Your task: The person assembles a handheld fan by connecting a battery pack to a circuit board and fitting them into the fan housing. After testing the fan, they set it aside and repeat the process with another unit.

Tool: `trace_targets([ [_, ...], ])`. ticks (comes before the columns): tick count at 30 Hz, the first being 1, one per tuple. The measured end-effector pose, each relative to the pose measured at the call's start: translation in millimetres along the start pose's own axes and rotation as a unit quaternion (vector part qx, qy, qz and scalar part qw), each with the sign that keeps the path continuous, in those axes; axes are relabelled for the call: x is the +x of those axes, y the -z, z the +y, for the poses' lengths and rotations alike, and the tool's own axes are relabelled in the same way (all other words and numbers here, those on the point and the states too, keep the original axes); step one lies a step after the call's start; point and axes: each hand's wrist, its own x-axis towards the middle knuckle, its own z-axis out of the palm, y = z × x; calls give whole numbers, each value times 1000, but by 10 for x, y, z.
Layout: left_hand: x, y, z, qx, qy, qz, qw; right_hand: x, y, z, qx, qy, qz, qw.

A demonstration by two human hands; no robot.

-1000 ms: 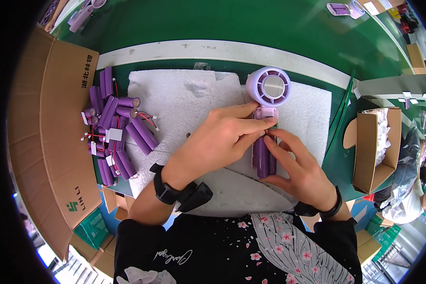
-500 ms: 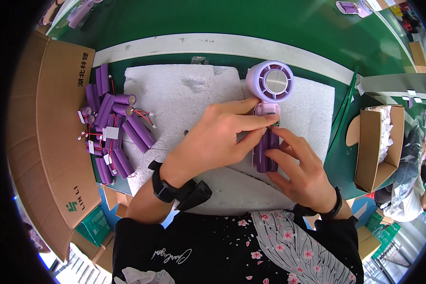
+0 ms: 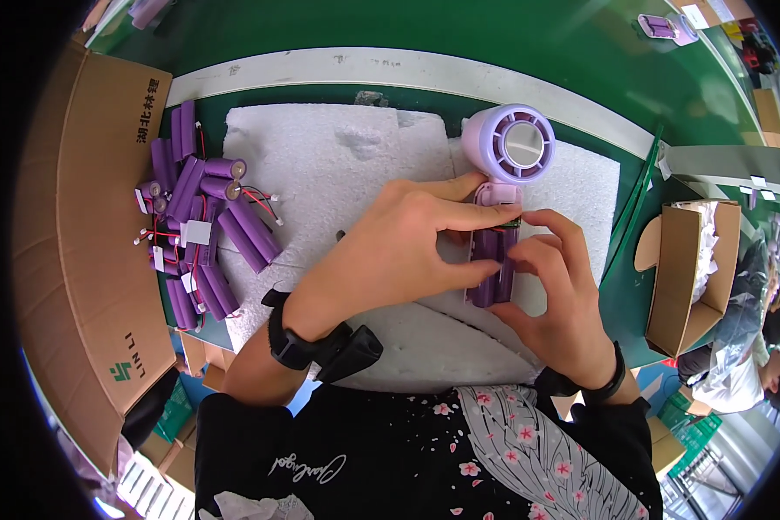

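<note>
A lilac handheld fan (image 3: 483, 143) lies on the white foam sheet, its round head pointing away from me and its handle open. Inside the handle sits a purple two-cell battery pack (image 3: 493, 276), with a small green circuit board (image 3: 510, 224) at its upper end. My left hand (image 3: 399, 238) grips the handle from the left, index finger across the board and thumb on the battery pack. My right hand (image 3: 563, 290) is curled around the handle's right side, fingertips at the pack's right edge and thumb near its lower end.
Several purple battery packs (image 3: 250, 236) with red and black wires are heaped at the left, beside a tall cardboard box (image 3: 95, 234). The foam sheet (image 3: 303, 156) covers the green table. A small open carton (image 3: 667, 299) with white wrapping stands at the right.
My left thumb has moved down onto the battery pack. My right fingers have shifted up along its right edge, and the thumb now bends in near its lower end.
</note>
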Motion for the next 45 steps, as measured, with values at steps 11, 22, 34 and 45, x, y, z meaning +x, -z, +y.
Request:
trace_targets([
  [11,-10,5,-39,-52,52,-38,997,133,53,108,79,-12,-25,996],
  [22,-6,-161,-77,-40,16,-21,999,197,8,203,30,-63,23,997],
  [34,11,-191,-106,-5,-32,-17,999,-50,110,25,-204,134,-34,969],
  [45,-535,817,360,402,168,54,899,490,235,86,-107,53,43,992],
])
